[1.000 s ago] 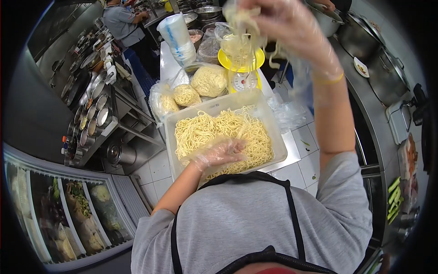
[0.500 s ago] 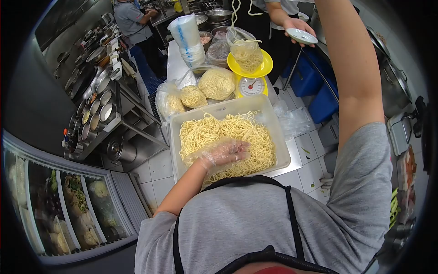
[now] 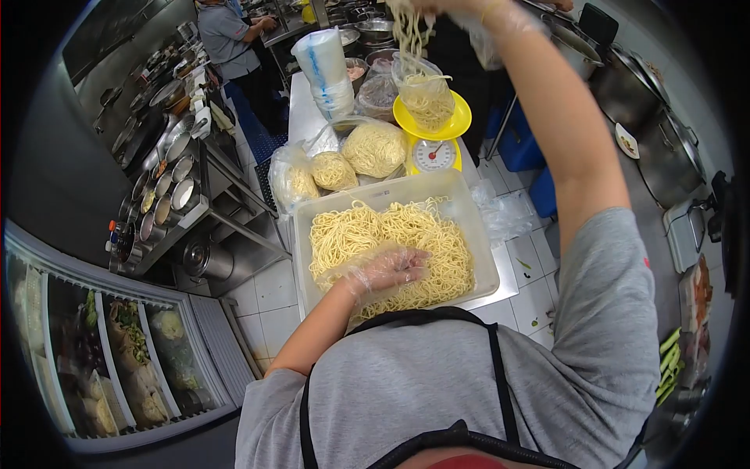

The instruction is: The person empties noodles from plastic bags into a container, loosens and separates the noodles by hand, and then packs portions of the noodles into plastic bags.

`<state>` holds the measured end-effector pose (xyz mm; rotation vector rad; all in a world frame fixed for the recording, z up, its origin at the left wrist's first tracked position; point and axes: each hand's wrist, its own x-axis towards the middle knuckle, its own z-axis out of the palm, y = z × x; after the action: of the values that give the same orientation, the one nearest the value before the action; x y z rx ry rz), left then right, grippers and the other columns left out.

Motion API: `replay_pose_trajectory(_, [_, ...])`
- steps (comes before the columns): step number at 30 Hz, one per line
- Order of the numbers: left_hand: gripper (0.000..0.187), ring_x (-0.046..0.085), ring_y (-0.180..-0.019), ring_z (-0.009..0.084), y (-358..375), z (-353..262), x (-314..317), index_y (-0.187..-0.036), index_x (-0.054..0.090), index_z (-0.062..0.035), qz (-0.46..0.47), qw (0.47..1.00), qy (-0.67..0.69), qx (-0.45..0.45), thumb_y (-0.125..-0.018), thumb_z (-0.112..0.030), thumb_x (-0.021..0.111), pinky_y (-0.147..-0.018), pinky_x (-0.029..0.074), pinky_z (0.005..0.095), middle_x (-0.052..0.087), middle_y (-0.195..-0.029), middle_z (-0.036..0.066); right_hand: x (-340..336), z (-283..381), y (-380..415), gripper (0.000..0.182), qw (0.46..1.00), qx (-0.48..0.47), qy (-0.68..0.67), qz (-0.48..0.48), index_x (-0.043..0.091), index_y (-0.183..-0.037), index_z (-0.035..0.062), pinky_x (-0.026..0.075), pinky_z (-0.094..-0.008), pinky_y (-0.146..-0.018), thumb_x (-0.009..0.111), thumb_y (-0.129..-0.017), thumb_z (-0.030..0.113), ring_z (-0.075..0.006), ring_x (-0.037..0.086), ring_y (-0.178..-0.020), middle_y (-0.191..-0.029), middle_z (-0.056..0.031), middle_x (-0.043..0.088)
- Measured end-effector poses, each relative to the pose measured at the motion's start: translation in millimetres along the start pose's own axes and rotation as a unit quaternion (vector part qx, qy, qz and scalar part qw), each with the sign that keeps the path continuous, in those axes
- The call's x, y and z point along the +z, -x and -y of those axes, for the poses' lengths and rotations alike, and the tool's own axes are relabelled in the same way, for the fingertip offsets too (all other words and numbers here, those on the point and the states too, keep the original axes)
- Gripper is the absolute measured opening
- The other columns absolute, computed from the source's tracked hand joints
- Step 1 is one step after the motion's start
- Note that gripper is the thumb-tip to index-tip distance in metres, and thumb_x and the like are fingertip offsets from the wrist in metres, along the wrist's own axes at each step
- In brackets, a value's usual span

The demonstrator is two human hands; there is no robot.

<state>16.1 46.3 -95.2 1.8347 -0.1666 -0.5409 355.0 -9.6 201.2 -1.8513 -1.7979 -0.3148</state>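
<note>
My left hand, in a clear plastic glove, lies on the yellow noodles in a translucent plastic tub. Its fingers are extended and hold nothing visible. At the top edge, my right hand is gloved too and partly cut off by the frame. From it a bunch of noodle strands hangs down toward a clear plastic bag with noodles inside. That bag rests on the yellow pan of a dial scale just behind the tub.
Filled noodle bags and a tall stack of plastic bags stand behind the tub. Crumpled plastic lies at its right. A co-worker stands at far left. Large steel pots line the right, a glass-front fridge the left.
My right hand has come down into view at the top with noodles hanging from it, above the bag. The co-worker's hand holding a small plate no longer shows. My left hand stays on the noodles.
</note>
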Motion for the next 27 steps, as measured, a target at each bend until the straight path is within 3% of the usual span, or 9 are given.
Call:
replay_pose_trajectory(2, [0.048, 0.054, -0.108, 0.0185, 0.9, 0.8, -0.3, -0.132, 0.045, -0.0083, -0.005, 1.000, -0.021, 0.004, -0.089, -0.023, 0.061, -0.094, 0.042, 0.0319, 0.058, -0.115, 0.011, 34.1, 16.7, 30.6, 0.021, 0.968, 0.209, -0.135, 0.040, 0.060, -0.095, 0.0032, 0.047, -0.0246, -0.057, 0.060, -0.075, 0.001, -0.0115, 0.058, -0.070, -0.075, -0.0047, 0.060])
replay_pose_trajectory(4, [0.048, 0.054, -0.108, 0.0189, 1.4, -1.5, -0.6, -0.132, 0.045, -0.0091, -0.005, 0.999, -0.046, 0.003, -0.088, -0.023, 0.061, -0.094, 0.042, 0.0321, 0.058, -0.115, 0.011, 64.4, 13.1, 46.5, 0.023, 0.957, 0.250, -0.123, 0.085, 0.062, -0.096, 0.0057, 0.049, -0.0262, -0.064, 0.055, -0.075, -0.002, -0.0113, 0.060, -0.075, -0.078, -0.0033, 0.061])
replay_pose_trajectory(10, [0.050, 0.054, -0.109, 0.0203, -0.4, -2.8, -1.2, -0.132, 0.045, -0.0092, 0.003, 0.999, -0.030, -0.017, -0.087, -0.023, 0.062, -0.095, 0.042, 0.0319, 0.056, -0.116, 0.011, 76.0, -6.7, 73.2, 0.032, 0.920, 0.244, 0.247, 0.181, 0.066, -0.102, 0.0137, 0.050, -0.0319, -0.075, 0.061, -0.072, 0.003, -0.0239, 0.063, -0.092, -0.096, -0.0077, 0.067])
replay_pose_trajectory(12, [0.052, 0.054, -0.109, 0.0209, 0.6, 1.6, 0.3, -0.133, 0.044, -0.0090, 0.008, 0.999, -0.008, -0.030, -0.087, -0.024, 0.063, -0.095, 0.042, 0.0322, 0.056, -0.117, 0.011, 64.7, -9.1, 76.4, 0.036, 0.915, 0.273, 0.196, 0.223, 0.065, -0.107, 0.0162, 0.050, -0.0327, -0.075, 0.063, -0.073, 0.004, -0.0239, 0.063, -0.093, -0.101, -0.0077, 0.066])
replay_pose_trajectory(15, [0.057, 0.054, -0.109, 0.0218, 2.5, 9.1, -3.0, -0.134, 0.042, -0.0091, 0.017, 0.997, 0.070, 0.023, -0.085, -0.027, 0.065, -0.095, 0.042, 0.0337, 0.052, -0.122, 0.011, 43.1, 4.2, 84.5, 0.042, 0.953, 0.255, 0.097, 0.133, 0.064, -0.110, 0.0161, 0.050, -0.0335, -0.079, 0.071, -0.070, 0.009, -0.0242, 0.062, -0.095, -0.108, -0.0092, 0.064])
replay_pose_trajectory(18, [0.061, 0.053, -0.110, 0.0222, 18.9, -35.5, -18.3, -0.135, 0.041, -0.0093, 0.003, 0.981, -0.189, 0.042, -0.083, -0.025, 0.068, -0.096, 0.041, 0.0356, 0.050, -0.126, 0.010, 34.0, 32.1, 106.0, 0.039, 0.969, 0.121, 0.217, -0.001, 0.063, -0.111, 0.0087, 0.051, -0.0302, -0.074, 0.064, -0.072, 0.005, -0.0215, 0.064, -0.082, -0.101, -0.0099, 0.067])
replay_pose_trajectory(21, [0.057, 0.053, -0.110, 0.0226, 31.0, -66.9, -37.8, -0.133, 0.043, -0.0090, -0.022, 0.988, -0.122, 0.088, -0.084, -0.028, 0.066, -0.097, 0.040, 0.0358, 0.050, -0.126, 0.010, 43.9, 89.1, 139.7, 0.035, 0.980, 0.154, -0.126, -0.009, 0.058, -0.114, 0.0014, 0.048, -0.0294, -0.081, 0.063, -0.080, 0.010, -0.0167, 0.060, -0.089, -0.099, -0.0078, 0.064])
replay_pose_trajectory(23, [0.051, 0.046, -0.121, 0.0240, 31.8, -79.5, -47.9, -0.130, 0.046, -0.0095, -0.081, 0.988, 0.108, 0.080, -0.090, -0.040, 0.054, -0.103, 0.036, 0.0363, 0.048, -0.130, 0.011, 67.2, 135.1, 162.5, 0.042, 0.951, 0.214, -0.167, 0.150, 0.055, -0.118, 0.0033, 0.047, -0.0297, -0.084, 0.066, -0.080, 0.017, -0.0167, 0.057, -0.097, -0.107, -0.0097, 0.060])
replay_pose_trajectory(27, [0.044, 0.045, -0.120, 0.0189, 22.0, -79.1, -38.9, -0.129, 0.046, -0.0052, -0.104, 0.944, 0.288, 0.119, -0.089, -0.017, 0.058, -0.102, 0.035, 0.0321, 0.047, -0.132, 0.009, 169.9, 159.4, 225.3, 0.034, 0.895, 0.197, -0.400, 0.025, 0.057, -0.113, 0.0026, 0.048, -0.0302, -0.080, 0.062, -0.085, 0.021, -0.0173, 0.060, -0.092, -0.099, -0.0110, 0.063])
